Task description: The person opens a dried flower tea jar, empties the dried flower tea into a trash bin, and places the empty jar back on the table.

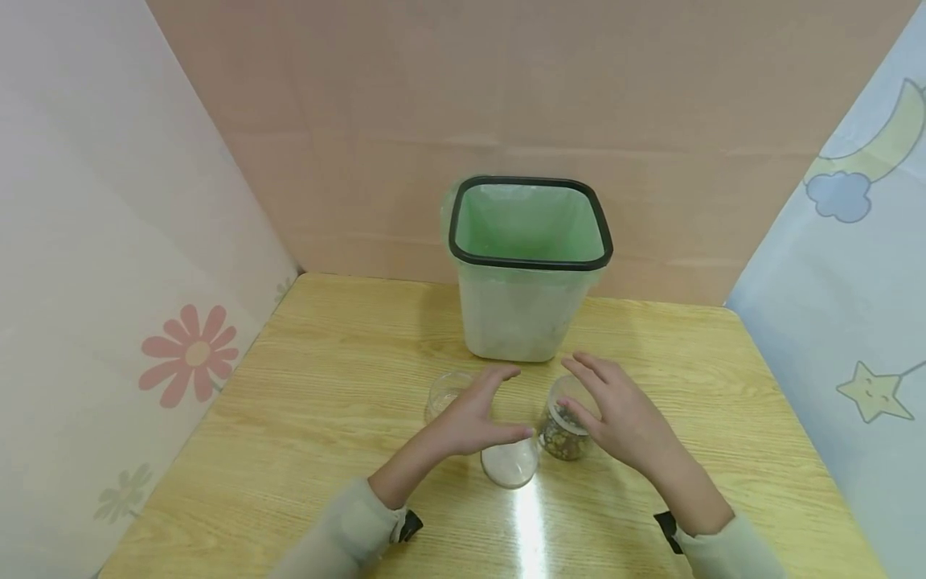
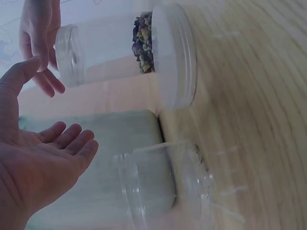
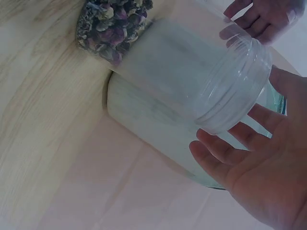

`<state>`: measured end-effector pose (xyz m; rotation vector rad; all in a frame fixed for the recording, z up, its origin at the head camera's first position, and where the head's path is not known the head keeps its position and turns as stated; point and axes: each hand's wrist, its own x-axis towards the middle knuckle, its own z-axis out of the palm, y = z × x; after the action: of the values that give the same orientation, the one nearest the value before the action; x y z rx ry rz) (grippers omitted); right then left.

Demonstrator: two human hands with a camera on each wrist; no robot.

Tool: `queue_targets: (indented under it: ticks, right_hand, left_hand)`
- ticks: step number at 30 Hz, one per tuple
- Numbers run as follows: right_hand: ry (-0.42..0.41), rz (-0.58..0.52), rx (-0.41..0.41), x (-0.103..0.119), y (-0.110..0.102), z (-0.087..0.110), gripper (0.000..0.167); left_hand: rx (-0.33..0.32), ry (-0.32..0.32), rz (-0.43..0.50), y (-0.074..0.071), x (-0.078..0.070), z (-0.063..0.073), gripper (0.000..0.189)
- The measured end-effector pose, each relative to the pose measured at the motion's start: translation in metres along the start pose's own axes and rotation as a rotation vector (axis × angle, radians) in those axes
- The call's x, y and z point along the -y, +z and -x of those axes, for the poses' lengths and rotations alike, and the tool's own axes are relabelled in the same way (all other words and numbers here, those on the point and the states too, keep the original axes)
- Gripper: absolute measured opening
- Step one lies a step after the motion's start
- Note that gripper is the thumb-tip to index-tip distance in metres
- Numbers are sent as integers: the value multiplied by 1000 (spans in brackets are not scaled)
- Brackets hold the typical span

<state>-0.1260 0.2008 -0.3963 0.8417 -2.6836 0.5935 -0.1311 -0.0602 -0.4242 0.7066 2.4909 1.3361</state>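
Note:
A clear jar (image 1: 563,444) stands upright with dried flower pieces (image 3: 112,31) in its lower part and its mouth uncovered. My right hand (image 1: 625,418) hovers beside the mouth of this jar, fingers spread and curved loosely, thumb near the rim; whether a fingertip touches is hard to tell. My left hand (image 1: 470,418) is held in the air with thumb and fingers apart and nothing between them. Below it a round translucent lid (image 1: 510,466) lies on the table. A second clear jar (image 1: 443,392), with no flowers visible inside, stands left of the lid, partly hidden by the left hand.
Behind the jars stands a pale green bin (image 1: 510,318) with a black rim, close to the back wall. The wooden table (image 1: 304,386) is bordered by a pinkish back wall (image 1: 362,161) and patterned side walls.

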Motion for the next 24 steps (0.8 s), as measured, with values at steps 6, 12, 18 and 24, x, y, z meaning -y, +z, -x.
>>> queue_targets:
  ticks: [6, 12, 18, 24]
  right_hand:
    - [2, 10, 51, 1, 3, 5, 60]
    - [28, 11, 110, 4, 5, 6, 61]
    - [39, 15, 160, 6, 6, 5, 63]
    - [10, 21, 151, 6, 7, 4, 66]
  left_hand:
    - [59, -11, 9, 13, 3, -6, 91]
    - [109, -27, 31, 25, 8, -16, 95]
    - [130, -58, 24, 38, 16, -25, 99]
    - [146, -60, 10, 50, 20, -35, 104]
